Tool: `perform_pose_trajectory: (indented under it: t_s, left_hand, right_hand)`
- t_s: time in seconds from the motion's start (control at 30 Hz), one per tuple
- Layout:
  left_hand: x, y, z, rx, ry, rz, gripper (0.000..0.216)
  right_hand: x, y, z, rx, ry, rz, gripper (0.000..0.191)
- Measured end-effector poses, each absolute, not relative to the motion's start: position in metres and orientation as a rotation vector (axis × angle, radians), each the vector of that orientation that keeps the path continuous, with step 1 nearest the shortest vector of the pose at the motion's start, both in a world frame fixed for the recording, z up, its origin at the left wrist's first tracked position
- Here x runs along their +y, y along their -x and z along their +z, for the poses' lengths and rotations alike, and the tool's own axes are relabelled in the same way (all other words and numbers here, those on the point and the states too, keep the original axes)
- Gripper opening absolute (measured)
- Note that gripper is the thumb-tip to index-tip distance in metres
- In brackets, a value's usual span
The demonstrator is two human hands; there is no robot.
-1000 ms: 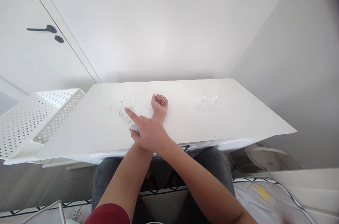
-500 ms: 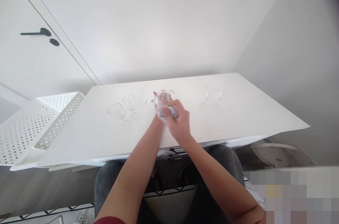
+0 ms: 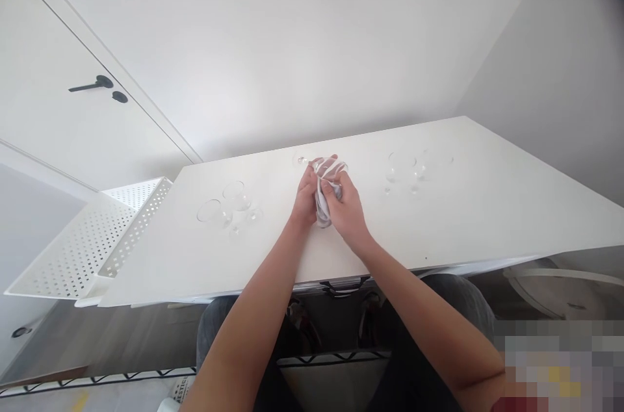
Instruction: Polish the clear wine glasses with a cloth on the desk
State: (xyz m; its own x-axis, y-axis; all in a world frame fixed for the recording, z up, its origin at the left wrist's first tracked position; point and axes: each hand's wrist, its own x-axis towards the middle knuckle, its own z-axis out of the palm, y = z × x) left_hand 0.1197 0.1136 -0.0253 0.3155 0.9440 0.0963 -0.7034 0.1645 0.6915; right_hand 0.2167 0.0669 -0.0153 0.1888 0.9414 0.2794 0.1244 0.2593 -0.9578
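Observation:
A clear stemmed glass (image 3: 332,167) is held over the middle of the white table, tipped on its side, its stem and foot pointing left. My left hand (image 3: 305,199) is closed around the glass near the stem end. In my right hand (image 3: 351,209) a pale grey-white cloth (image 3: 322,209) is bunched and pressed against the glass bowl. Part of the cloth hangs down between both hands. The fingers behind the glass are partly hidden.
Two stemmed glasses stand to the left, one nearer (image 3: 210,211) and one farther (image 3: 237,195). More clear glasses (image 3: 402,166) stand to the right. The white table (image 3: 487,204) meets a wall behind, and a perforated white rack (image 3: 73,246) adjoins its left side.
The view has shifted slightly. The glass has turned in my hands, and my left hand now grips it beside the right hand rather than behind it. The cloth hangs lower.

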Motion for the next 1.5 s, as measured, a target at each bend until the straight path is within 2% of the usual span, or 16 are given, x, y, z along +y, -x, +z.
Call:
perform_pose_trajectory:
  t_s: [0.23, 0.37, 0.5, 0.73, 0.93, 1.07, 1.17, 1.37, 1.5]
  left_hand:
    - [0.122, -0.116, -0.029, 0.395, -0.667, 1.449, 0.027]
    - [0.123, -0.114, -0.029, 0.448, -0.674, 1.506, 0.032]
    - [0.121, -0.115, -0.031, 0.494, -0.711, 1.433, 0.041]
    - [0.119, -0.118, -0.032, 0.542, -0.863, 1.360, 0.050]
    - [0.114, -0.117, -0.024, 0.614, -0.798, 1.437, 0.058]
    - [0.113, -0.118, -0.027, 0.580, -0.812, 1.390, 0.055]
    - [0.115, -0.116, -0.032, 0.546, -0.832, 1.396, 0.054]
    - [0.116, -0.116, -0.035, 0.602, -0.826, 1.375, 0.054]
    - [0.111, -0.122, -0.031, 0.642, -0.734, 1.236, 0.060]
  right_hand:
    - [0.064, -0.242, -0.007, -1.237, 1.051, 1.269, 0.033]
    - [0.063, -0.246, -0.017, -1.177, 1.086, 1.146, 0.046]
    - [0.065, -0.249, -0.023, -1.083, 1.166, 0.937, 0.029]
    - [0.062, -0.245, -0.023, -1.014, 1.002, 0.888, 0.025]
    - [0.053, -0.231, -0.036, -1.351, 1.059, 0.748, 0.049]
    - [0.052, -0.228, -0.045, -1.468, 1.045, 0.502, 0.051]
    - [0.052, -0.233, -0.046, -1.528, 0.995, 0.568, 0.057]
    - [0.050, -0.240, -0.038, -1.664, 0.881, 0.876, 0.082]
    - [0.050, -0.244, -0.034, -1.806, 0.868, 0.784, 0.082]
